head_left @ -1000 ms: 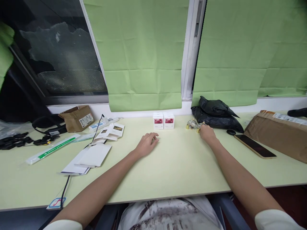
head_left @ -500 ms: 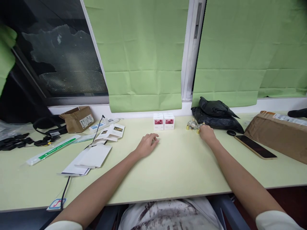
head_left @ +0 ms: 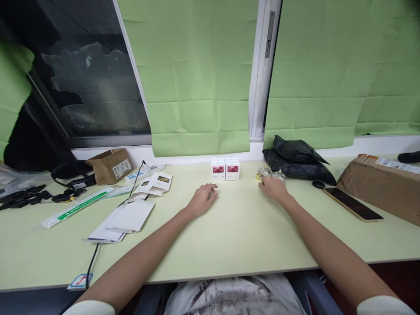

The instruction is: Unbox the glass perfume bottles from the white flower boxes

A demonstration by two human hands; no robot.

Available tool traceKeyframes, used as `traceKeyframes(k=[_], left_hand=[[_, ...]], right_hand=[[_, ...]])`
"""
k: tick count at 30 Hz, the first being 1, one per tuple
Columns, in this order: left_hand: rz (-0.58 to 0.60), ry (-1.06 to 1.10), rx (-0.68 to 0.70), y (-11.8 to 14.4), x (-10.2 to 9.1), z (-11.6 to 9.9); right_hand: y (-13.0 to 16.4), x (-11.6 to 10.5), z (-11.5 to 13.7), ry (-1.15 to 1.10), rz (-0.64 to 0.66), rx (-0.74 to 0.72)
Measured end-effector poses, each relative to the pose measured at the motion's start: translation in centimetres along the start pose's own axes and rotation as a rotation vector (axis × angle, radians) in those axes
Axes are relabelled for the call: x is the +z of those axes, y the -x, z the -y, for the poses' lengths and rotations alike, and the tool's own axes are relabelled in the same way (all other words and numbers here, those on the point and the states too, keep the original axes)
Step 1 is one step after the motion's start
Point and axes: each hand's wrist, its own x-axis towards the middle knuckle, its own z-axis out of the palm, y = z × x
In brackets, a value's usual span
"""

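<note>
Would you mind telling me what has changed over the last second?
The right hand slid left along the small glass-and-gold bottles, from their right end to their left, still touching them. The left hand stayed flat on the table, near the white boxes.

Two small white boxes (head_left: pixel 225 169) with red pictures stand together at the desk's far edge. To their right lie a black bag (head_left: pixel 297 158), a phone (head_left: pixel 352 204) and a brown parcel (head_left: pixel 382 187). To their left lie white envelopes (head_left: pixel 123 219) and an open cardboard box (head_left: pixel 110 165).
</note>
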Motion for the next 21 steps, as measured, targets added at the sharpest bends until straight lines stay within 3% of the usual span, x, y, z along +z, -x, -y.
traceKeyframes(k=[3, 7, 10, 15, 21], left_hand=[[-0.032, 0.068, -0.048, -0.5, 0.3, 0.5], [-0.094, 0.242, -0.227, -1.7, 0.7, 1.5], [-0.099, 0.345, -0.288, -2.6, 1.0, 2.4], [-0.080, 0.481, -0.270, -3.5, 1.5, 3.4], [-0.014, 0.444, -0.291, -4.9, 2.3, 3.9]], right_hand=[[0.2, 1.5, 1.9, -0.172, -0.047, -0.198], [-0.1, 3.9, 2.9, -0.552, -0.018, -0.382], [-0.5, 4.9, 2.6, -0.650, 0.018, -0.387], [-0.9, 5.2, 2.0, -0.714, 0.028, -0.372], [-1.0, 5.6, 1.8, -0.737, 0.047, -0.379]])
